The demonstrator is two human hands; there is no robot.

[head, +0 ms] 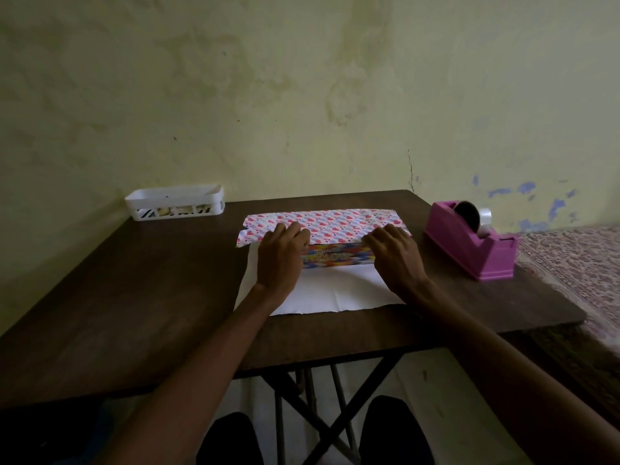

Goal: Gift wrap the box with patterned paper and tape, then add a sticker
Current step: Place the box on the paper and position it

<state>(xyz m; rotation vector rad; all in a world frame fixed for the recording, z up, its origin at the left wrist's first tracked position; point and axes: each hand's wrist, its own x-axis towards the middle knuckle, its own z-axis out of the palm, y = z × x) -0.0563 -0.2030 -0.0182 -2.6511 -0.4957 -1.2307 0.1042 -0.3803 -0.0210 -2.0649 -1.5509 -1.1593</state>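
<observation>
The box (335,258) lies directly between the 2 hands, its long axis running straight from one grip to the other, crosswise to the person. The left hand (283,253) covers one end and the right hand (394,253) the other, so only the brightly printed middle stretch shows in the gap between them. Both hands have their fingers bent over the far top edge of the box, where they hold the patterned paper (330,223) down against it. The thumbs are hidden, so I cannot tell whether each hand pinches the sheet or merely hooks it.

Beyond the fingertips the paper shows its heart-printed face, a flap brought up from the far side toward the box. On the near side of the grip, under the wrists, the same sheet lies flat with its white underside up, reaching toward the table's (134,297) front edge.

The next move likely turns on that white near half: it lies behind both grips, toward the person, and has to come up and over the box to meet the flap along the long axis. 1 hand would need to keep the flap pinned while the other fetches tape.

The pink tape dispenser (476,243) stands just outboard of the right hand, well nearer to it than to the left, so the right hand seems the natural one to reach. A white basket (174,203) sits well away beyond the left hand, at the far corner; its contents are too small to make out.
</observation>
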